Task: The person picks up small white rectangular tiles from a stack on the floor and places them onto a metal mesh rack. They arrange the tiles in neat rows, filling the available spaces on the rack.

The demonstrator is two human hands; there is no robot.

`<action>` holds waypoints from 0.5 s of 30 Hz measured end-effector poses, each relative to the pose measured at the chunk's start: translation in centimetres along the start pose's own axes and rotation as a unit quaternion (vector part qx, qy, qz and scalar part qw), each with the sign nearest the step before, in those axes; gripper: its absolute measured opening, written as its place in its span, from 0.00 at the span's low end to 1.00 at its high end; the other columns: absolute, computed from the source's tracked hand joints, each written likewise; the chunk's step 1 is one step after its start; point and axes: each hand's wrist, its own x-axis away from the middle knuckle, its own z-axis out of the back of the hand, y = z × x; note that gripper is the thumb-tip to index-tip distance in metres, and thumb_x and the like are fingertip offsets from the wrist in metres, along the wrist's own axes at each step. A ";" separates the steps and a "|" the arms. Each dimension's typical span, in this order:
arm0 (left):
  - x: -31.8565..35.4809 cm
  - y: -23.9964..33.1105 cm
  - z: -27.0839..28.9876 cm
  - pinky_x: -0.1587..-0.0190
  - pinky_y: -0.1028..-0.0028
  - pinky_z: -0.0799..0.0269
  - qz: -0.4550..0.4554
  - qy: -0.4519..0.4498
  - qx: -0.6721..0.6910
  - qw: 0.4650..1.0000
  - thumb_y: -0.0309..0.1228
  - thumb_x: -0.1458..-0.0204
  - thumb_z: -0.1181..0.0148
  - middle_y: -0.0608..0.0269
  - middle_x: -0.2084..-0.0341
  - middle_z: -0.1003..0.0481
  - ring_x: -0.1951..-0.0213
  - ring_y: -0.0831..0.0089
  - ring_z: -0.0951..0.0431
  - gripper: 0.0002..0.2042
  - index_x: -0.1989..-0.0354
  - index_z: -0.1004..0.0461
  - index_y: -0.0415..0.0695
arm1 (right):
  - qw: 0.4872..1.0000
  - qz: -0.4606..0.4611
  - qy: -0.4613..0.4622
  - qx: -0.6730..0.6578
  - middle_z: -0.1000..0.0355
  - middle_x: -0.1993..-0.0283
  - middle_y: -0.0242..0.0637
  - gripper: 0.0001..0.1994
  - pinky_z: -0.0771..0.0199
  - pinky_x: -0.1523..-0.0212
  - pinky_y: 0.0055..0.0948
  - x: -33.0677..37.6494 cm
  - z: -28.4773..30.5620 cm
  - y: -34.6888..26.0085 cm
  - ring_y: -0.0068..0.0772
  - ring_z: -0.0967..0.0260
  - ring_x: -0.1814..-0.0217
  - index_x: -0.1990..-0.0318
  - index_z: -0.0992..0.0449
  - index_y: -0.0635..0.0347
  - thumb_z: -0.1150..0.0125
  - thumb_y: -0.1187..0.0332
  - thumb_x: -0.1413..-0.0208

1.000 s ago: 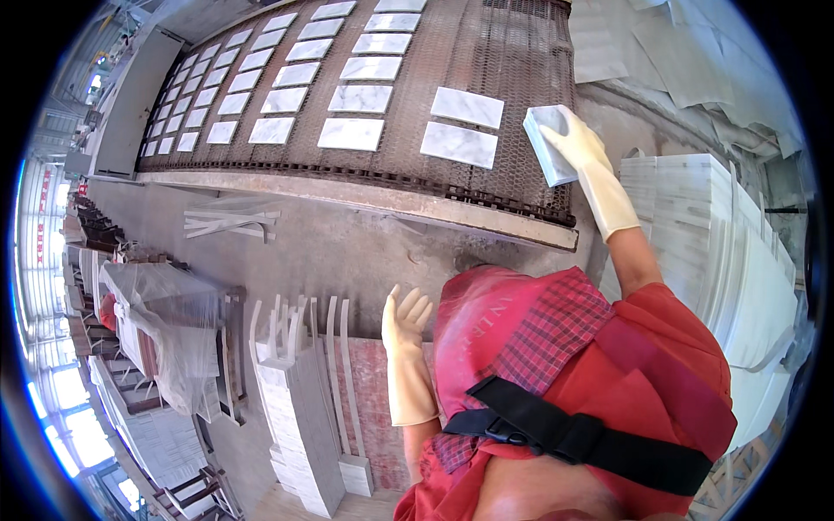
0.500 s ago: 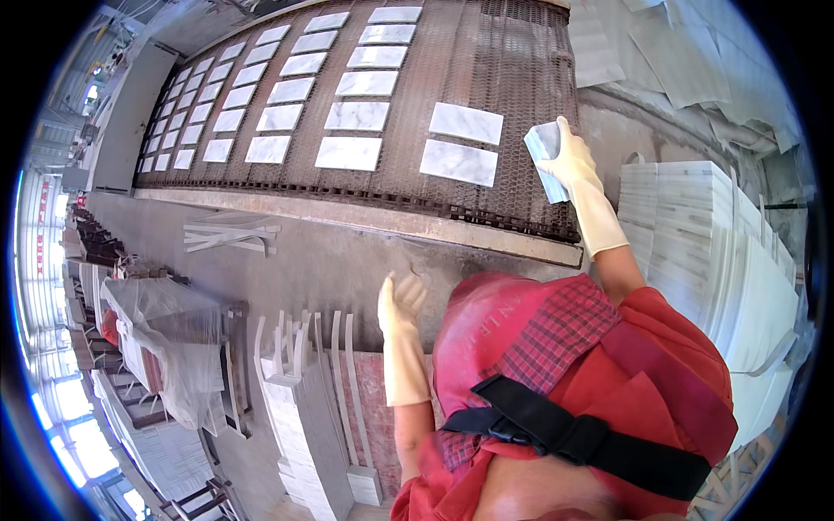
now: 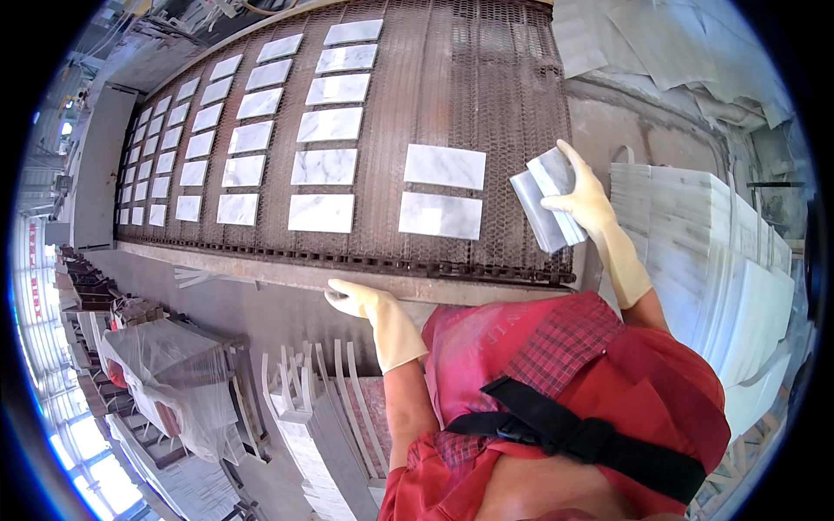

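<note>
At the right end of a brown mesh conveyor belt [image 3: 486,95], my right hand [image 3: 589,193] wears a pale yellow rubber glove and grips a small stack of white-grey marble tiles [image 3: 539,208]. The upper part of the stack is offset from the lower part; my thumb lies across the near side. How many tiles it has I cannot tell. Left of it, two marble tiles [image 3: 443,167] lie flat, one behind the other. My left hand [image 3: 358,304], gloved alike, is empty, fingers stretched out toward the left near the conveyor's front edge [image 3: 339,278].
Rows of marble tiles [image 3: 326,165] cover the belt toward a grey machine housing [image 3: 97,165] at the far left. Tall stacked slabs [image 3: 695,234] stand at my right. Stone strips [image 3: 321,443] stand below left, beside a plastic-wrapped load [image 3: 174,365].
The stack under my right hand has spread into two offset parts and shows more tile faces. My left hand has moved left, toward the conveyor edge. Tiles on the belt appear farther left.
</note>
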 end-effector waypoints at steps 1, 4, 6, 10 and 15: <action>0.4 0.3 0.1 0.20 0.57 0.37 -0.003 0.002 -0.008 1.000 0.53 0.26 0.44 0.42 0.21 0.37 0.23 0.48 0.33 0.36 0.19 0.39 0.40 | 1.000 0.014 -0.006 -0.022 0.31 0.23 0.57 0.60 0.37 0.18 0.44 -0.5 0.5 -0.6 0.55 0.35 0.18 0.16 0.39 0.48 0.15 0.72 0.64; 2.0 1.8 -0.5 0.20 0.57 0.38 -0.006 -0.006 -0.020 1.000 0.52 0.25 0.46 0.38 0.19 0.41 0.22 0.48 0.35 0.38 0.18 0.43 0.38 | 0.997 0.077 -0.018 0.008 0.30 0.25 0.56 0.61 0.36 0.19 0.46 -3.6 1.4 -3.3 0.56 0.34 0.20 0.16 0.40 0.44 0.14 0.72 0.64; 2.0 1.7 -0.6 0.20 0.57 0.37 -0.011 -0.008 -0.030 0.999 0.52 0.25 0.46 0.39 0.19 0.42 0.22 0.48 0.35 0.37 0.17 0.44 0.38 | 0.992 0.110 -0.038 0.045 0.29 0.27 0.55 0.62 0.34 0.20 0.48 -6.4 1.0 -5.2 0.58 0.33 0.22 0.16 0.40 0.40 0.13 0.71 0.64; 2.5 2.2 -0.8 0.20 0.57 0.37 -0.006 -0.006 -0.041 0.999 0.51 0.25 0.46 0.41 0.19 0.42 0.22 0.49 0.35 0.37 0.17 0.44 0.39 | 0.961 0.192 -0.089 0.176 0.25 0.32 0.53 0.61 0.29 0.23 0.51 -13.8 -3.1 -8.1 0.60 0.28 0.27 0.16 0.43 0.37 0.12 0.67 0.61; 2.1 1.7 -0.9 0.20 0.57 0.39 -0.008 -0.017 -0.030 0.999 0.51 0.25 0.46 0.41 0.18 0.44 0.22 0.48 0.36 0.38 0.16 0.46 0.39 | 0.916 0.235 -0.158 0.285 0.24 0.35 0.47 0.62 0.25 0.26 0.49 -19.3 -9.8 -10.5 0.55 0.26 0.30 0.15 0.46 0.40 0.11 0.64 0.59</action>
